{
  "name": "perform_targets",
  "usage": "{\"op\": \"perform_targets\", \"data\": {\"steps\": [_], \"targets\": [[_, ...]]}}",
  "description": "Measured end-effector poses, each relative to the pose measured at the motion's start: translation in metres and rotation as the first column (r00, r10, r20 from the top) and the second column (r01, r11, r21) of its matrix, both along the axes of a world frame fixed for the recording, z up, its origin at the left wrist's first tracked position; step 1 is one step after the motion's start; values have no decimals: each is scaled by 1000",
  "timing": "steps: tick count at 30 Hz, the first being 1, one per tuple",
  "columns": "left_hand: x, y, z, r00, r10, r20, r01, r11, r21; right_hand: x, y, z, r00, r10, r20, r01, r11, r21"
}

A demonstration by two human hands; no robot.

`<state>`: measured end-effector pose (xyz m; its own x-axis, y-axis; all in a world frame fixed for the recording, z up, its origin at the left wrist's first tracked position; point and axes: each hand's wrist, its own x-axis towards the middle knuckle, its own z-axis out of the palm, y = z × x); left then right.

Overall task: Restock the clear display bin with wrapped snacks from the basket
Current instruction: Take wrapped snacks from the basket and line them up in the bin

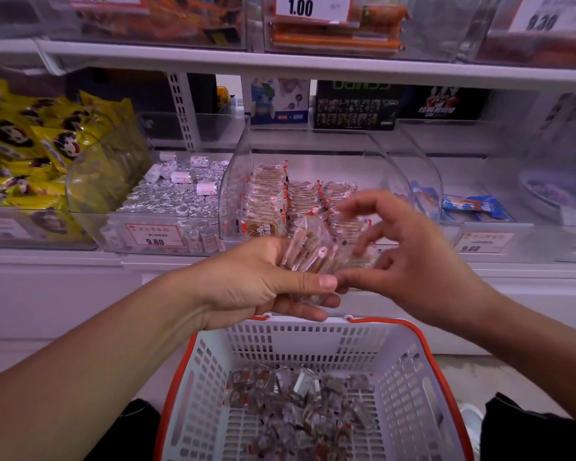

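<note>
My left hand (263,281) grips a stack of clear-wrapped brown snacks (313,254) just in front of the clear display bin (236,181). My right hand (409,254) is at the stack's right end, fingers spread and loosely bent, its fingertips touching the wrappers; it is blurred. Inside the bin, rows of the same wrapped snacks (280,194) stand on edge. Below my hands sits a white basket with red rim (409,377), holding several loose wrapped snacks (300,407) at its bottom.
Left of the bin is a clear bin of silver and white rolls (170,197), then yellow packets (30,151). Blue packets (473,207) lie in the bin to the right. Price tags hang on the shelf front; an upper shelf (280,61) overhangs.
</note>
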<state>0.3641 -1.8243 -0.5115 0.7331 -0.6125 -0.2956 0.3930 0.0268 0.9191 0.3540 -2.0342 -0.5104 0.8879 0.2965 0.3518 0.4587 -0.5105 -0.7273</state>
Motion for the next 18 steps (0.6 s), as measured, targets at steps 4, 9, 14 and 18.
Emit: {"op": "perform_targets", "data": {"steps": [4, 9, 14, 18], "targets": [[4, 6, 9, 992, -124, -7, 125, 991, 43, 12, 0, 11, 964, 265, -30, -266, 960, -83], [16, 14, 25, 994, -72, 76, 65, 994, 93, 34, 13, 33, 930, 349, -118, -362, 925, -118], [46, 46, 35, 741, 423, 522, -580, 795, 179, 73, 29, 43, 956, 171, -238, -174, 985, 8], [66, 78, 21, 444, 296, 845, -839, 468, 277, 99, 49, 35, 955, 63, -290, -90, 993, -78]]}}
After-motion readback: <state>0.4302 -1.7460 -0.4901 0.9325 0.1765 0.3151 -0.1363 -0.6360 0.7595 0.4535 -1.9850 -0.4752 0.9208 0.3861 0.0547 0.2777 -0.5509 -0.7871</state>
